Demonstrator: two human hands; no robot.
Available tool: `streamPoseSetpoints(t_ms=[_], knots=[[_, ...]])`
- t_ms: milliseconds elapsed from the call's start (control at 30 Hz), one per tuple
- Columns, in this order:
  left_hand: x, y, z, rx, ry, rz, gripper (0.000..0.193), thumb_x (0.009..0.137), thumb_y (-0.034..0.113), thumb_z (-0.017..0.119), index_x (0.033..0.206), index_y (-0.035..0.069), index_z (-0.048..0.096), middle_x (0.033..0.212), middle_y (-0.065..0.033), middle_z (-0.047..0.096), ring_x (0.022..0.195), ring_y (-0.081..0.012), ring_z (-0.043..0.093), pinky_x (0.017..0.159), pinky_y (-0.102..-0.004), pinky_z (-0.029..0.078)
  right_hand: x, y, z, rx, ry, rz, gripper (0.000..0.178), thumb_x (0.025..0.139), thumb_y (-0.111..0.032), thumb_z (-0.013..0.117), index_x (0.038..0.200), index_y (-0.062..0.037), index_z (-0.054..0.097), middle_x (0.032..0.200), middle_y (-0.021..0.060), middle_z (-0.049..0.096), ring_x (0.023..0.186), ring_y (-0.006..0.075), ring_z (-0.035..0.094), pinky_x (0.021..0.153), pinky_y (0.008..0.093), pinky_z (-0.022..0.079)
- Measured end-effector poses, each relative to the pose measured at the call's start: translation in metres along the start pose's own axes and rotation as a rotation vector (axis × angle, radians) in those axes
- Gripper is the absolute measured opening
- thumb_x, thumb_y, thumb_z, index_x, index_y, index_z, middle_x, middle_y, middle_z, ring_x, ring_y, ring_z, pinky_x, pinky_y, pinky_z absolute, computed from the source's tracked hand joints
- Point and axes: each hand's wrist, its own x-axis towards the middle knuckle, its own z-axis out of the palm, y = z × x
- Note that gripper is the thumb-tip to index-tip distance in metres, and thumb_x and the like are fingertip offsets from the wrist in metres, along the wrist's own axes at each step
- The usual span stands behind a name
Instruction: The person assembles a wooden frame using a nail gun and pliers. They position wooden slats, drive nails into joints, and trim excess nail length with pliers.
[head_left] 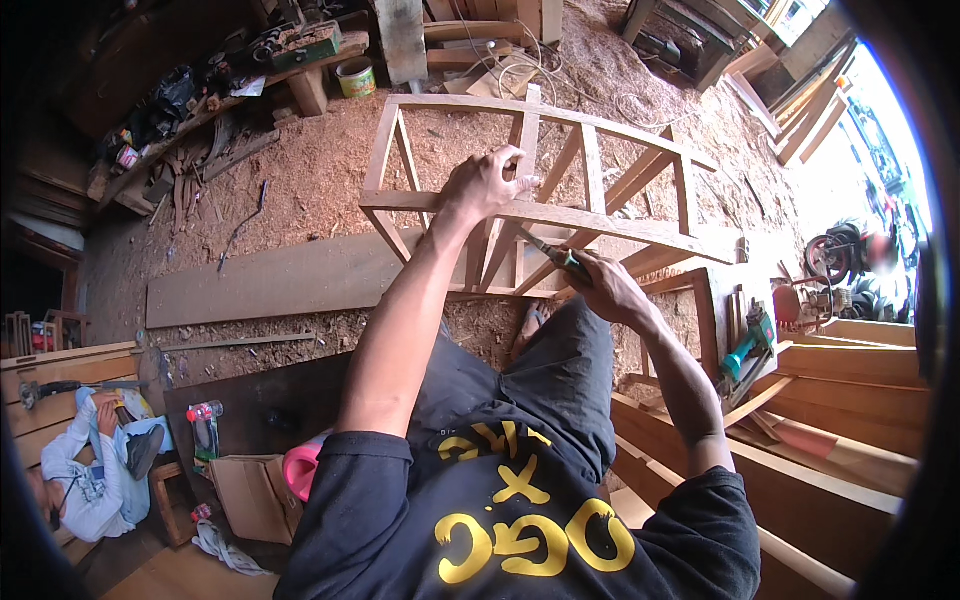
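Note:
A slatted wooden frame stands in front of me, its long rails joined by short crosspieces. My left hand is over the near top rail, beside an upright slat. Its fingers are curled in a pinch, and whatever sits between them is hidden. In my right hand, just below that rail, is a hand tool with a dark green handle and a narrow metal blade. The blade points up and left at the underside of the rail, near my left hand; whether it touches the wood I cannot tell.
Wood shavings cover the ground around a long flat board. At right, a green power tool lies among timber pieces. A seated person is at lower left, near a cardboard box. A paint tin stands at the back.

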Motion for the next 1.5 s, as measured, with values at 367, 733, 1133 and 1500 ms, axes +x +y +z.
streamPoseSetpoints(t_ms=[367, 733, 1133, 1500], knots=[[-0.002, 0.006, -0.006, -0.022, -0.048, -0.05, 0.058, 0.084, 0.061, 0.067, 0.12, 0.017, 0.062, 0.097, -0.0192, 0.073, 0.088, -0.0351, 0.072, 0.075, -0.0449, 0.057, 0.02, 0.048, -0.017, 0.688, -0.5, 0.324, 0.038, 0.089, -0.015, 0.062, 0.124, 0.0004, 0.061, 0.088, 0.0076, 0.066, 0.07, 0.0142, 0.062, 0.06, 0.0286, 0.051], [-0.004, 0.005, -0.005, -0.052, -0.02, -0.023, 0.057, 0.083, 0.059, 0.069, 0.119, 0.015, 0.063, 0.09, -0.0181, 0.073, 0.083, -0.032, 0.073, 0.072, -0.0414, 0.058, 0.012, 0.02, 0.0, 0.193, -0.314, 0.191, 0.034, 0.094, -0.013, 0.053, 0.124, 0.0028, 0.057, 0.079, 0.0155, 0.065, 0.066, 0.0288, 0.066, 0.057, 0.0425, 0.051], [-0.005, 0.012, -0.013, -0.06, -0.044, -0.046, 0.058, 0.082, 0.06, 0.069, 0.119, 0.016, 0.063, 0.093, -0.0149, 0.074, 0.085, -0.0309, 0.073, 0.073, -0.0407, 0.058, 0.018, 0.025, -0.014, 0.562, -0.517, 0.367, 0.024, 0.091, -0.012, 0.061, 0.112, -0.0008, 0.063, 0.076, 0.0077, 0.065, 0.069, 0.0122, 0.063, 0.056, 0.0286, 0.049], [-0.004, 0.008, -0.01, -0.031, -0.041, -0.05, 0.061, 0.082, 0.062, 0.067, 0.123, 0.017, 0.062, 0.102, -0.0181, 0.073, 0.093, -0.0355, 0.072, 0.078, -0.0437, 0.058, 0.005, -0.011, -0.007, -0.149, -0.181, 0.165, 0.031, 0.086, -0.003, 0.054, 0.117, -0.0011, 0.057, 0.089, 0.0181, 0.067, 0.07, 0.0351, 0.067, 0.062, 0.0464, 0.052]])
